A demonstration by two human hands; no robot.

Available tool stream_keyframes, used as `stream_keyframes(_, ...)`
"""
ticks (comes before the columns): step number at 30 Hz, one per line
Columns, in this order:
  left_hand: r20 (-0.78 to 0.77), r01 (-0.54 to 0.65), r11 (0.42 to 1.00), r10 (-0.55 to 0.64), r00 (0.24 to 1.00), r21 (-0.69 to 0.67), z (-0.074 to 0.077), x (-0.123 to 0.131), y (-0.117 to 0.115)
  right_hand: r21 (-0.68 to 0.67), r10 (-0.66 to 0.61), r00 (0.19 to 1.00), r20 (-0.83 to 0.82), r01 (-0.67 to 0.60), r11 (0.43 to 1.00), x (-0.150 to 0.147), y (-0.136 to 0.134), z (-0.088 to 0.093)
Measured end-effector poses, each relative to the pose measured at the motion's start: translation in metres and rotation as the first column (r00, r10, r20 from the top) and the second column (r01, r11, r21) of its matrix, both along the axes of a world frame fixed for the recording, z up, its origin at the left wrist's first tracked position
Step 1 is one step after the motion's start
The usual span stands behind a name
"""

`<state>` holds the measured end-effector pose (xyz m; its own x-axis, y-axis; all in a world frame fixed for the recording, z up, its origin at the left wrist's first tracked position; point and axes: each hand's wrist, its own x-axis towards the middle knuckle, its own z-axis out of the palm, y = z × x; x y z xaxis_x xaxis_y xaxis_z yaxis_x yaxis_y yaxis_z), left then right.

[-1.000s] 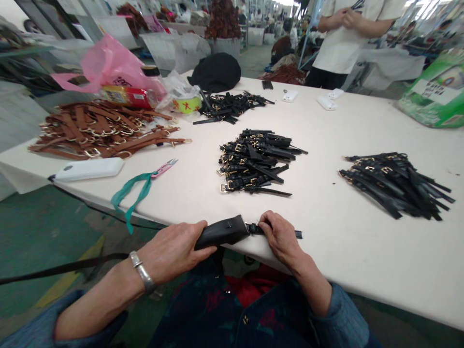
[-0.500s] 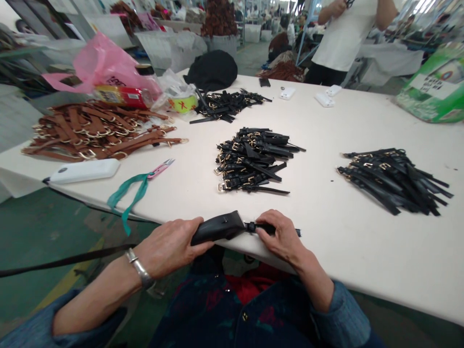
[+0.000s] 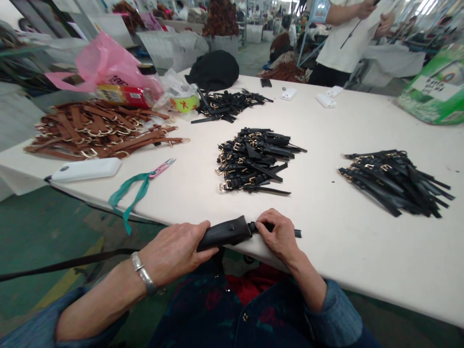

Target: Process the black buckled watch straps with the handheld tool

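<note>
My left hand (image 3: 177, 246) is closed around a broad, smooth black piece (image 3: 228, 232) with a small raised stud or switch on its face; its exact kind is unclear. Its wider end meets a narrow black strap (image 3: 297, 233) at the table's near edge. Thumb and fingers of my right hand (image 3: 277, 234) pinch this strap, hiding its middle, and its cut end pokes out to the right. A long black band (image 3: 72, 263) runs leftward from behind my left wrist; where it joins is hidden. Beyond my hands lies a pile of black buckle straps (image 3: 253, 162).
More black straps lie in a right pile (image 3: 395, 181) and a back pile (image 3: 232, 104). Brown straps (image 3: 90, 128), pink-handled snips (image 3: 162, 168) with green ribbon and a white case (image 3: 87, 169) are left. A person (image 3: 344, 34) stands across the white table (image 3: 319, 241).
My left hand and the broad black piece have shifted slightly right and turned a little. My right hand stays nearly in place. The person opposite has lowered their hands, showing a thin dark strip.
</note>
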<state>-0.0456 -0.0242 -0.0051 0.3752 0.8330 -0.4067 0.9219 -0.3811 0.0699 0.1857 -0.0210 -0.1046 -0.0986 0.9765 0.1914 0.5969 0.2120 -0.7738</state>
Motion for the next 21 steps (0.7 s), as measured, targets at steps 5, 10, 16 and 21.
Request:
stream_keyframes(5, -0.024, -0.014, 1.000, 0.014, 1.000, -0.001, 0.0013, -0.0047, -0.0011, -0.010, 0.017, 1.000, 0.001, -0.017, 1.000, -0.0005, -0.0010, 0.0024)
stream_keyframes(10, -0.006, 0.007, 1.000, -0.007, 1.000, -0.005, -0.0007, -0.0012, -0.0005, 0.011, 0.070, 0.998, -0.004, -0.070, 0.997, -0.0007, -0.0017, -0.0008)
stream_keyframes(16, 0.005, -0.014, 1.000, 0.014, 1.000, -0.025, -0.0002, -0.0010, -0.0002, 0.061, 0.142, 0.985, 0.101, -0.149, 0.987, -0.0010, -0.0008, 0.0014)
stream_keyframes(21, -0.024, -0.050, 0.998, 0.049, 0.999, -0.029, 0.0011, -0.0085, -0.0013, -0.013, 0.098, 0.974, 0.204, -0.097, 0.995, -0.0038, 0.0035, 0.0033)
